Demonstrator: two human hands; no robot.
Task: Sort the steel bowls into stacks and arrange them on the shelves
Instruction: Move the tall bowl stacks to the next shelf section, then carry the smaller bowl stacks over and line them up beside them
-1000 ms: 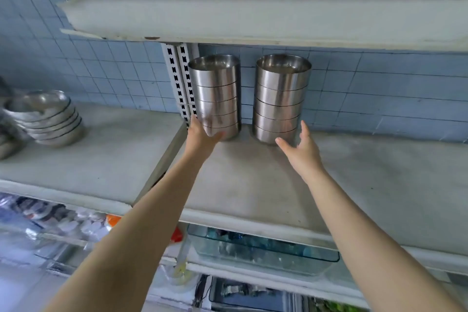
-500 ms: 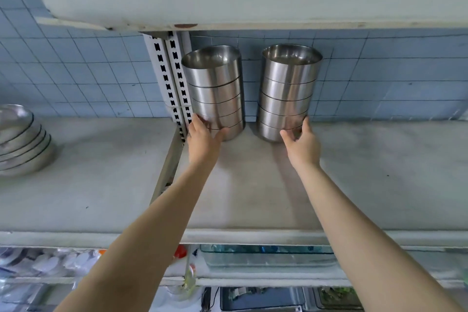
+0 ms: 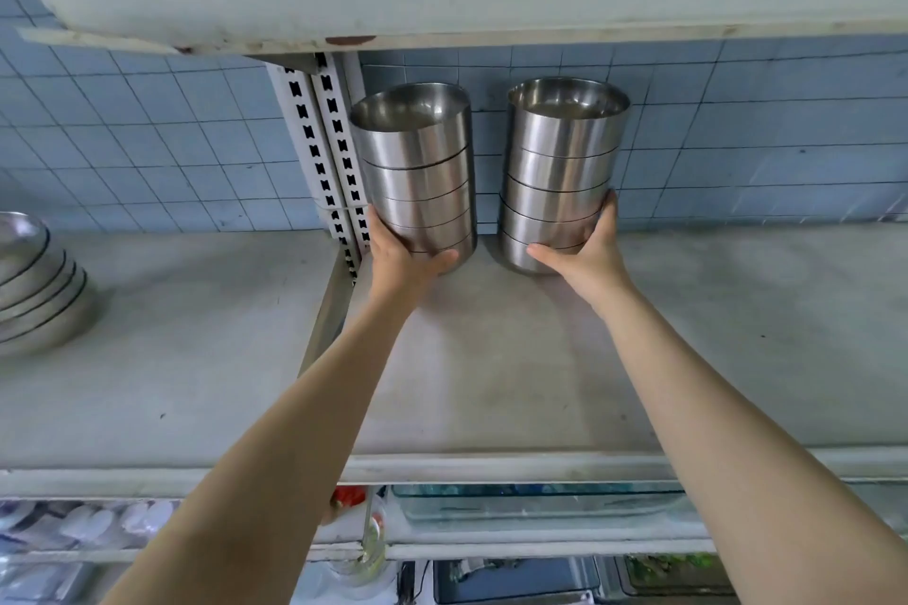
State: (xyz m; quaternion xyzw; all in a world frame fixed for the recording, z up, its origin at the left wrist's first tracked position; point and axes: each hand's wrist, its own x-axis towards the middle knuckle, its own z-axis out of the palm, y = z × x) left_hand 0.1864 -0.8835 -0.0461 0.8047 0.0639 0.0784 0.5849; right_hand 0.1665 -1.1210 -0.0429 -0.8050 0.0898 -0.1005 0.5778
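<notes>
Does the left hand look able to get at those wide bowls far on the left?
Probably, once freed: the left hand grips the left tall stack, the right hand the right tall stack. The wide bowls sit on the same shelf, only a low bracket between.

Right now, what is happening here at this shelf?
A person is handling two tall stacks of steel bowls at the back of the shelf, close to the tiled wall. The left hand grips the left stack near its base, and the right hand grips the right stack low down. I cannot tell whether the stacks rest on the shelf or are slightly lifted. A pile of wider bowls sits far to the left.
</notes>
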